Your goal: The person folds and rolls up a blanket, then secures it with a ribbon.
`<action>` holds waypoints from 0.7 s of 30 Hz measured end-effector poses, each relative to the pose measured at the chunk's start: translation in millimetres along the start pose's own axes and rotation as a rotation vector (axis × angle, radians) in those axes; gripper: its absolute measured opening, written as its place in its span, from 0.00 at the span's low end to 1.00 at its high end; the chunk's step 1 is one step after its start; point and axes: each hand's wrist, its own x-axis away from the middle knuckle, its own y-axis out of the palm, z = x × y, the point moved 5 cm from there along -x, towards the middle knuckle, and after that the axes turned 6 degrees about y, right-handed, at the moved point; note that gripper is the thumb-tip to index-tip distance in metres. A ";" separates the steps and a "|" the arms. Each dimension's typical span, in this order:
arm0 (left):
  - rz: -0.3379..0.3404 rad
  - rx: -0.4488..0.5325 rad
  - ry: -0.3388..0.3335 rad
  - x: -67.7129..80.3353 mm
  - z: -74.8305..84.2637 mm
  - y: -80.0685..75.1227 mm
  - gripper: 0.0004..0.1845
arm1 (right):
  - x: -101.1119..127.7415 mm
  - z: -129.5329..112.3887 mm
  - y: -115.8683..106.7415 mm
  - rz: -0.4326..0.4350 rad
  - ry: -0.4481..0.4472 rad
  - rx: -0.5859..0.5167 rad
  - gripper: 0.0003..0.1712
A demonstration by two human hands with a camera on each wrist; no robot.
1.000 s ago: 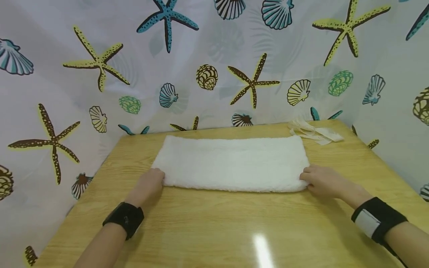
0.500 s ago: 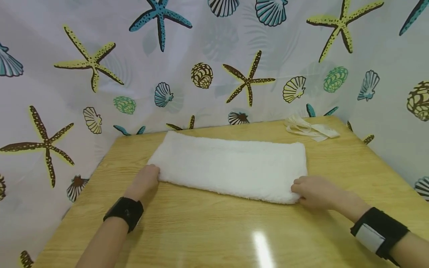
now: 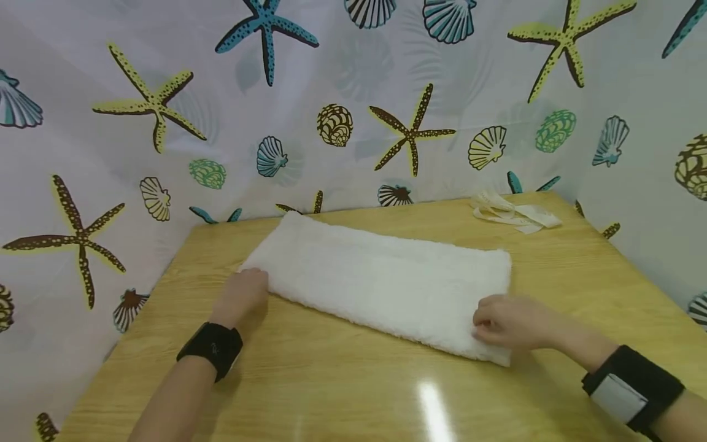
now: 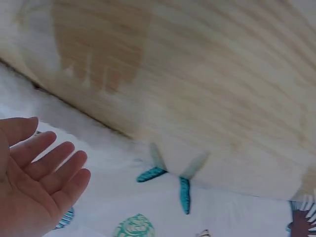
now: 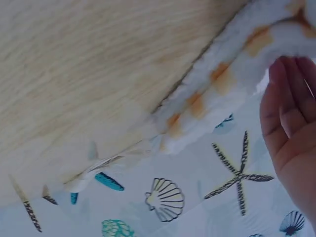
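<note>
Swung toward 6 o'clock since the earlier frame: right end of the white towel (image 3: 375,279), mid-table, near edge slanting from 9 to 4 o'clock. Left hand (image 3: 242,296): at the 9 o'clock corner, fingers extended, released. Right hand (image 3: 513,320): near 4 o'clock; whether it grasps cannot be told. Open table (image 3: 342,387) spreads at 6 o'clock; ribbon (image 3: 538,216) lies apart at 2.

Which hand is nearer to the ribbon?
Right. The right hand is in front of the ribbon; the left hand is farther off, at the left end of the cloth.
</note>
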 end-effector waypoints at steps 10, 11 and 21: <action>-0.102 0.211 -0.216 -37.0 74.5 -14.5 0.22 | -43.7 75.7 -17.0 0.090 0.118 0.092 0.16; -0.111 0.216 -0.213 -38.7 81.3 -13.6 0.22 | -46.5 79.8 -14.6 0.071 0.133 0.088 0.18; -0.126 0.213 -0.224 -42.3 95.0 -4.5 0.22 | -57.6 95.3 8.4 -0.025 0.189 0.029 0.24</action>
